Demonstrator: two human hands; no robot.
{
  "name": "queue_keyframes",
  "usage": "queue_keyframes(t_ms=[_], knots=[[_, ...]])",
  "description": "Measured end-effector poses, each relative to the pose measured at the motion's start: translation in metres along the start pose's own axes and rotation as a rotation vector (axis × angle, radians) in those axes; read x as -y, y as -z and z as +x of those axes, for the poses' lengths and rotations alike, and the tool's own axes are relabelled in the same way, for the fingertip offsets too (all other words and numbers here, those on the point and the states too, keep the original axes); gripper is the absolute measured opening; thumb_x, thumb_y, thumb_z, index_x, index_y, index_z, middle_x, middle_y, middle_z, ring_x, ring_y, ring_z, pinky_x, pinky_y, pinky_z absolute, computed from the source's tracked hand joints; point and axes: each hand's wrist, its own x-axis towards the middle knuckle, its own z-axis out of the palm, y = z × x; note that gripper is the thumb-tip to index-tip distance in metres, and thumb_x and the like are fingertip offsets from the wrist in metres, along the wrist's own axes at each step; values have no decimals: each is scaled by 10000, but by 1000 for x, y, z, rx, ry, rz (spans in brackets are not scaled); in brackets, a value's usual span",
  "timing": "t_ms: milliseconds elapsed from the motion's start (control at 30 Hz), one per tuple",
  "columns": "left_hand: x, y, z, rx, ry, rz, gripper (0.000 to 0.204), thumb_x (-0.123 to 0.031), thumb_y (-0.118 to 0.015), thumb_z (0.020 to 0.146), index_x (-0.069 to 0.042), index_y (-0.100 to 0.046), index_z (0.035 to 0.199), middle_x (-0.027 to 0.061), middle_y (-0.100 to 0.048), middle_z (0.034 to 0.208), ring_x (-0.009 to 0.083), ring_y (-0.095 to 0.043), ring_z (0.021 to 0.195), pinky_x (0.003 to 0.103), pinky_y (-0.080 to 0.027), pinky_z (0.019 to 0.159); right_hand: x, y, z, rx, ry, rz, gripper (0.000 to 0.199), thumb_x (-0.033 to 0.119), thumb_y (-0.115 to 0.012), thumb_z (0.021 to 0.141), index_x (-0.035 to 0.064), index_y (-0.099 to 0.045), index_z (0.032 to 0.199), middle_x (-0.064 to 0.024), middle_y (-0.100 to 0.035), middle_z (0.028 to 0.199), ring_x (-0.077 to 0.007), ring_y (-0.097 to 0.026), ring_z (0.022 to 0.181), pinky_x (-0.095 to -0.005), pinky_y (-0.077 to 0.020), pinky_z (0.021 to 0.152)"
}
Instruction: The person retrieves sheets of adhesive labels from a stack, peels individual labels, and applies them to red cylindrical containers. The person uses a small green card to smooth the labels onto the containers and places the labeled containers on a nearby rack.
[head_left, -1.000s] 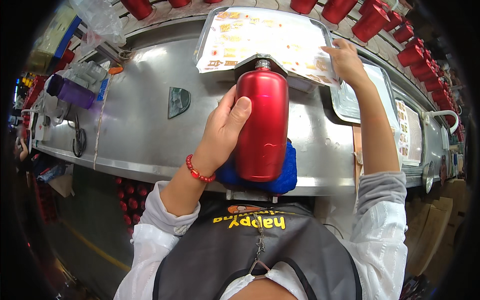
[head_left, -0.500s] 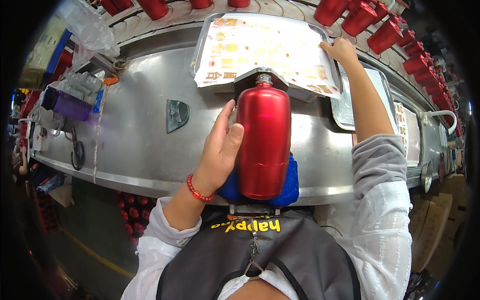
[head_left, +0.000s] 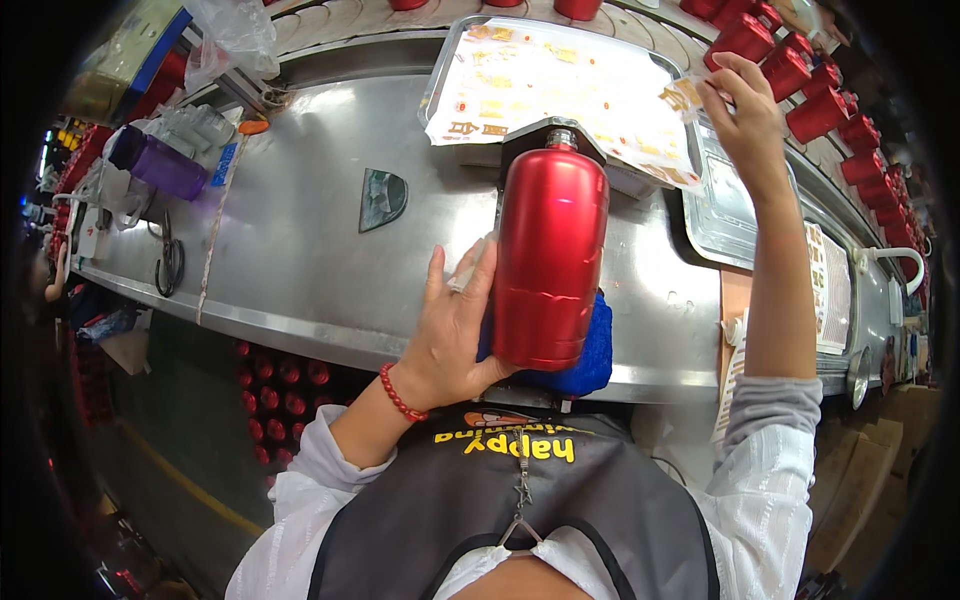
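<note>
A shiny red bottle (head_left: 552, 260) lies with its neck pointing away from me, on a blue cloth (head_left: 597, 350) at the table's near edge. My left hand (head_left: 450, 325) is against the bottle's lower left side, its fingers stretched and apart. A small pale patch shows among those fingers, too unclear to name. At the upper right, my right hand (head_left: 748, 125) pinches a small transfer sticker (head_left: 680, 95) with gold characters. The sticker is over the right edge of a white sheet (head_left: 560, 85) of gold and red prints, which lies in a metal tray (head_left: 432, 95).
Left of the bottle lies a dark flat scraper-like piece (head_left: 383, 198). Farther left are a purple bottle (head_left: 165, 165) and dark-handled scissors (head_left: 168, 262). A second metal tray (head_left: 715, 235) stands to the right. Red bottles (head_left: 820, 112) line the conveyor (head_left: 350, 30) beyond the table.
My right hand has lifted off the sheet's edge with a sticker in its fingers. My left hand has shifted lower along the bottle and its fingers have spread. The view has shifted slightly.
</note>
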Motion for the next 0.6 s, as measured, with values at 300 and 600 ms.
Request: queue_keyframes(t_ms=[300,600], knots=[[-10,-7,4,-37,28,22,1111,-528,-743,803,71,-150,1526,271,-409,1480,505,-352,1381,670,-126,1134,108,105,-13,217,137,546,154,125,-674,904,-21,-628,884,-116,-623,1179,-184,-617,989,-295,-484,828],[-3,5,6,44,-17,46,1141,-579,-716,817,106,-131,1518,301,-358,1503,491,-254,1441,580,-128,1180,143,41,-26,362,12,722,186,165,-698,904,2,-609,893,-116,-589,1104,-203,-608,890,-325,-513,752]])
